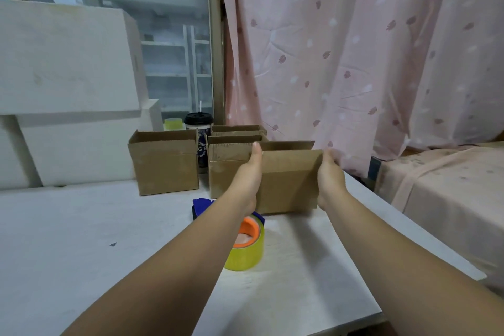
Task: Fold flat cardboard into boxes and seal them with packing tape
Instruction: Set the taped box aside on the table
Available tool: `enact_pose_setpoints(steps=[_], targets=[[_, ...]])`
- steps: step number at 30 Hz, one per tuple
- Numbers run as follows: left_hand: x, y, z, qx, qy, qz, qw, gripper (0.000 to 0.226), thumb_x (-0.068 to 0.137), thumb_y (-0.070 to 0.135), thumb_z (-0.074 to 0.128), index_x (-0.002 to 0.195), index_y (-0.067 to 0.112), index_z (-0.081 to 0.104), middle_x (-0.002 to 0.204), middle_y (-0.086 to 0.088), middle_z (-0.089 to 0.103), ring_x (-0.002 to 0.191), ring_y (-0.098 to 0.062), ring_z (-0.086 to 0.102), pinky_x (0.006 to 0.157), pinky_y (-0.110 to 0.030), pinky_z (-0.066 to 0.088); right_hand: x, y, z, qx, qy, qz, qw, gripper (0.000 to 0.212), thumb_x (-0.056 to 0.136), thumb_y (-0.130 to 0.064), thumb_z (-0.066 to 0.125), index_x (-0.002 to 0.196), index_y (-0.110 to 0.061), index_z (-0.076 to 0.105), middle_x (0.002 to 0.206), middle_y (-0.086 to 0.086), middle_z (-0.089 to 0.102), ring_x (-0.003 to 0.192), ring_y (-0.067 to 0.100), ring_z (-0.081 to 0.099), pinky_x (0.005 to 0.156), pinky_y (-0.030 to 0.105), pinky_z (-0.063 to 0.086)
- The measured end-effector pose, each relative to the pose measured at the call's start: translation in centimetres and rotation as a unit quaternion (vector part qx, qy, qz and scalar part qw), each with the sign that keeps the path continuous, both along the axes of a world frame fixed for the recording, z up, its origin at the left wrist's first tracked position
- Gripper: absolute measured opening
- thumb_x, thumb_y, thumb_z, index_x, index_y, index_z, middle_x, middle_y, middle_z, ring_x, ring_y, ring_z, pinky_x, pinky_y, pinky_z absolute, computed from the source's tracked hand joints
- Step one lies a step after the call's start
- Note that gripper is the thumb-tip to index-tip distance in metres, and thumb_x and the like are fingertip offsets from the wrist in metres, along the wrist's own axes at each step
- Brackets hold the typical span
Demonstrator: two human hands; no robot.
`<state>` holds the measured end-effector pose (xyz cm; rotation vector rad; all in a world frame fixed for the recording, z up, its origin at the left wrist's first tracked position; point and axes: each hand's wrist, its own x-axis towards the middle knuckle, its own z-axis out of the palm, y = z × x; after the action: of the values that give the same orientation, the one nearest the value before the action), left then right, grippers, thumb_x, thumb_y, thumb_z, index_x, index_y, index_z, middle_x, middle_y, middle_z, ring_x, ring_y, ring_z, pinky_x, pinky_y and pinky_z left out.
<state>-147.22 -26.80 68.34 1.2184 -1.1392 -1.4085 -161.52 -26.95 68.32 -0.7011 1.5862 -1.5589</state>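
At the white table's [81, 226] far right, the open-topped brown cardboard box [289, 180] is squeezed square: left hand [249, 169] presses its side, fingers hidden; right hand [328, 174] curls round its edge; yellow tape roll [248, 251] waits near

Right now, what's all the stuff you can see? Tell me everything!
held cardboard box: one, brown, raised over the table's far side
other cardboard boxes: three, brown, open tops, standing behind it and leftward
packing tape roll: one, yellow, orange core, on the table, nearer than the held box
tape dispenser: one, blue, against that roll
small tape roll: one, yellow-green, behind the leftmost box
drink cup: one, black lid, white straw, between the boxes
table: one, white
foam blocks: two, white, stacked at left
curtain: one, pink, leaf-patterned, back right
left hand: one, grips the held box's left side
right hand: one, grips its right side
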Motion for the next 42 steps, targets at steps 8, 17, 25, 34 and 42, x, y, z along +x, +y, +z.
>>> enact_pose_setpoints(steps=[8,17,25,34,42], targets=[[3.3,2.7,1.9,-0.366,-0.104,0.091,0.920,0.085,0.080,0.078,0.022,0.149,0.028,0.020,0.154,0.012,0.022,0.141,-0.002,0.018,0.115,-0.025,0.015,4.5,1.6,3.8,-0.253,0.141,-0.087,0.953,0.053,0.095,-0.059,0.028,0.113,-0.020,0.057,0.116,0.001,0.060,0.112,0.019,0.054,0.100,0.040,0.042],[15.1,2.9,1.0,-0.338,-0.052,0.218,0.914,0.077,0.080,0.078,0.013,0.145,0.040,0.027,0.151,0.014,0.031,0.138,-0.006,0.026,0.113,-0.031,0.020,14.8,1.5,2.8,-0.249,0.172,0.123,0.945,0.046,0.097,-0.054,0.030,0.117,-0.026,0.060,0.104,-0.014,0.058,0.097,-0.003,0.049,0.089,0.019,0.039],[21.6,3.4,-3.3,-0.316,0.010,0.293,0.902,0.054,0.091,0.059,0.022,0.124,0.030,0.054,0.117,0.018,0.059,0.112,0.002,0.053,0.098,-0.026,0.041,19.4,-0.5,0.0,-0.213,0.203,0.182,0.938,0.048,0.099,-0.047,0.032,0.076,-0.017,0.061,0.072,-0.003,0.059,0.072,0.008,0.054,0.063,0.023,0.040],[23.0,0.3,-7.9,-0.239,-0.038,0.261,0.934,0.031,0.099,0.051,0.027,0.116,0.048,0.053,0.119,0.016,0.058,0.116,-0.007,0.053,0.095,-0.027,0.040,21.7,-3.5,-0.4,-0.063,0.215,0.264,0.938,0.056,0.098,-0.046,0.038,0.146,-0.020,0.028,0.144,0.003,0.041,0.129,0.025,0.041,0.102,0.040,0.036],[22.8,-1.2,-8.8,-0.213,-0.074,0.212,0.951,0.041,0.101,0.045,0.025,0.134,0.033,0.049,0.127,0.018,0.053,0.120,-0.002,0.046,0.099,-0.022,0.034,20.8,-5.0,-1.2,-0.009,0.194,0.290,0.937,0.057,0.098,-0.033,0.045,0.148,-0.015,0.023,0.147,0.005,0.036,0.128,0.027,0.040,0.098,0.038,0.037]])
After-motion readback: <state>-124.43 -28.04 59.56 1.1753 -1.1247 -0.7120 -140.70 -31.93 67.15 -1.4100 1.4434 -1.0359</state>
